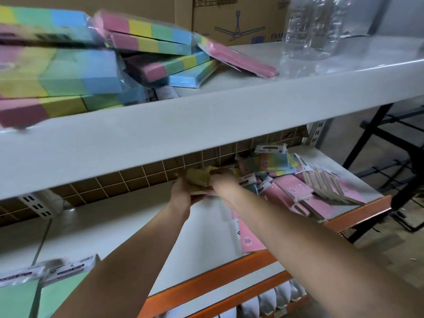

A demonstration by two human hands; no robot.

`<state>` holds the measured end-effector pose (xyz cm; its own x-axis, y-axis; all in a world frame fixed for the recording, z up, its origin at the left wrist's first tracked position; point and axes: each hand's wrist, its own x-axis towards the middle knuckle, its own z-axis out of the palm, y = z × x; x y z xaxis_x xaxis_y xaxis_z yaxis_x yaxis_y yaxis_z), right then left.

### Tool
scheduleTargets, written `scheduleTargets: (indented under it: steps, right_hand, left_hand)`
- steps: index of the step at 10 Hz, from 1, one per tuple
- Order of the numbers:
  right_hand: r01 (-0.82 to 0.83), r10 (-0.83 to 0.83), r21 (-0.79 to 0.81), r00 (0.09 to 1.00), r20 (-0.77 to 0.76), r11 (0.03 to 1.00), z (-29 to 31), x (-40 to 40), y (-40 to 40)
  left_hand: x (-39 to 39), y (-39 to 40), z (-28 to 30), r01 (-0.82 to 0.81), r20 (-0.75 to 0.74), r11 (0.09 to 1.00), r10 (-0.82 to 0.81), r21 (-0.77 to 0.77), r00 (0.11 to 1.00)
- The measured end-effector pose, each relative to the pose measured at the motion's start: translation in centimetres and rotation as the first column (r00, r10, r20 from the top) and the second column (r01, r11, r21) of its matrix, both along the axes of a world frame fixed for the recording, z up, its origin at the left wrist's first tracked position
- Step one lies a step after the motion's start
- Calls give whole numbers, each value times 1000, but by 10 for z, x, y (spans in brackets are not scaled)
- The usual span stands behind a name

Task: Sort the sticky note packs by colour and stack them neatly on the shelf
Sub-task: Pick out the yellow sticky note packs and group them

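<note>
Both arms reach deep into the middle shelf [119, 230]. My left hand [181, 191] and my right hand [221, 181] together hold a yellow sticky note pack [198, 177] near the shelf's back; the fingers are blurred and partly hidden under the upper shelf board. To the right lies a loose heap of pink packs [289, 193] with a multicolour pack [275, 160] on top. One pink pack [249, 237] lies near the front edge under my right forearm. Green packs [34, 292] sit at the front left.
The upper shelf [206, 111] carries a messy pile of multicolour packs [68, 65] and a clear plastic bottle [314, 26]. A cardboard box [229, 19] stands behind it. An orange beam [206, 281] edges the middle shelf. A black metal frame [401, 157] stands at the right.
</note>
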<state>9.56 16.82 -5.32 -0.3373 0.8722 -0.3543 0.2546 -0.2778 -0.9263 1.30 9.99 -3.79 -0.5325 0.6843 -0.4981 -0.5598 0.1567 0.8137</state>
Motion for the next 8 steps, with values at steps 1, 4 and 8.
scheduleTargets:
  steps: [1,4,8]
  right_hand:
    - [-21,16,47,995,100,999,-2,1,5]
    - [29,-148,207,794,590,978,-14,2,18]
    - [-37,-91,231,851,517,972,-13,-28,-4]
  left_hand:
    - [-1,5,-13,87,-181,996,-90,-24,979]
    - [-29,4,-13,-74,-144,997,73,-1,987]
    - [-63,-22,-20,-137,-162,983,117,-119,980]
